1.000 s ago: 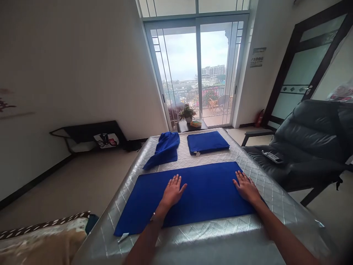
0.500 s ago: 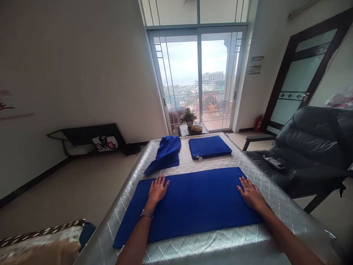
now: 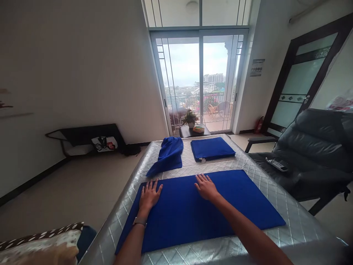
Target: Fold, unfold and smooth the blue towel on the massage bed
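Observation:
A blue cloth (image 3: 176, 217) is spread flat across the near part of a table with a silvery quilted cover (image 3: 209, 254). My left hand (image 3: 149, 195) lies on the cloth near its far left corner, fingers spread. Around the middle of its far edge, my right hand (image 3: 206, 187) rests palm down with the fingers stretched out. Beyond the left hand is a crumpled blue cloth (image 3: 168, 156), lying loose. To its right sits a neatly folded stack of blue cloth (image 3: 212, 148) with a small white tag at its near edge.
A black recliner (image 3: 317, 154) with a remote-like device (image 3: 276, 164) on its seat stands to the right. Past the table's far end, a small chair (image 3: 195, 131) bears a potted plant (image 3: 190, 119). Patterned cushions (image 3: 41, 243) are at the lower left.
My right hand has moved left, from the right end of the spread cloth to its middle. My left hand has shifted slightly left. The other cloths have stayed put.

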The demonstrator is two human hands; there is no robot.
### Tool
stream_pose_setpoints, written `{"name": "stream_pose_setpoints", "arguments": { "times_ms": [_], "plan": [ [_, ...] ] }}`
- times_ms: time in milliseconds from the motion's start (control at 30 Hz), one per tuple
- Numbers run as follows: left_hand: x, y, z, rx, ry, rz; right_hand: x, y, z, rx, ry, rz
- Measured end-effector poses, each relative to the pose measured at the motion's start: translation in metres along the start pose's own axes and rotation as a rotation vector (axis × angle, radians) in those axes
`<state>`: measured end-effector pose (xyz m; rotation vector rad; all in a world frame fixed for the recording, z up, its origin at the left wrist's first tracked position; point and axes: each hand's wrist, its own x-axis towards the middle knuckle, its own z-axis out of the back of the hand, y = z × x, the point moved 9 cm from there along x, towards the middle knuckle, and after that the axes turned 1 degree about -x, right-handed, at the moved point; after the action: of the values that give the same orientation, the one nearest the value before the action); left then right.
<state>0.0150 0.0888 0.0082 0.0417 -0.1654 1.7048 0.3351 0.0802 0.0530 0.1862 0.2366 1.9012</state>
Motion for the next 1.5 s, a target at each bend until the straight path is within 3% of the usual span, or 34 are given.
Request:
{"name": "stream_pose_setpoints", "arguments": {
  "times_ms": [100, 200, 300, 467, 567, 667, 900, 967, 1067, 1167, 1233, 1267, 1367, 1433, 1500],
  "plan": [
    [0.000, 0.001, 0.000, 0.005, -0.004, -0.004, 0.012, 0.014, -0.020, 0.053, 0.035, 0.016],
    [-0.001, 0.001, -0.001, 0.010, 0.003, -0.004, 0.009, -0.015, -0.023, 0.031, 0.020, -0.006],
    [-0.002, 0.002, 0.000, 0.015, -0.003, -0.003, -0.005, -0.078, -0.014, -0.025, 0.009, -0.101],
    [-0.001, 0.002, 0.000, 0.016, -0.019, -0.007, -0.040, -0.214, 0.014, -0.144, -0.033, -0.372],
    [0.000, 0.002, -0.002, 0.020, -0.016, -0.010, -0.056, -0.267, 0.023, -0.179, -0.063, -0.473],
    [0.000, 0.003, -0.004, 0.041, -0.001, -0.009, -0.060, -0.282, 0.023, -0.179, -0.085, -0.481],
    [0.008, 0.003, -0.003, 0.097, 0.130, 0.055, -0.057, -0.279, 0.019, -0.154, -0.129, -0.472],
    [0.008, -0.022, 0.007, 0.087, 0.082, 0.091, -0.058, -0.279, 0.020, -0.159, -0.136, -0.474],
    [0.003, -0.110, 0.016, 0.004, -0.004, -0.076, -0.059, -0.278, 0.022, -0.157, -0.130, -0.478],
    [-0.013, -0.211, 0.004, -0.111, 0.067, -0.327, -0.060, -0.275, 0.024, -0.161, -0.119, -0.478],
    [-0.021, -0.249, -0.006, -0.148, 0.124, -0.384, -0.061, -0.274, 0.025, -0.160, -0.120, -0.483],
    [-0.024, -0.256, -0.010, -0.152, 0.139, -0.389, -0.061, -0.274, 0.026, -0.158, -0.122, -0.485],
    [-0.023, -0.237, -0.016, -0.123, 0.139, -0.357, -0.061, -0.273, 0.026, -0.163, -0.130, -0.480],
    [-0.018, -0.195, -0.015, -0.087, 0.118, -0.296, -0.061, -0.274, 0.026, -0.168, -0.132, -0.476],
    [-0.012, -0.136, -0.012, -0.049, 0.098, -0.206, -0.060, -0.275, 0.025, -0.168, -0.130, -0.477]
  ]
}}
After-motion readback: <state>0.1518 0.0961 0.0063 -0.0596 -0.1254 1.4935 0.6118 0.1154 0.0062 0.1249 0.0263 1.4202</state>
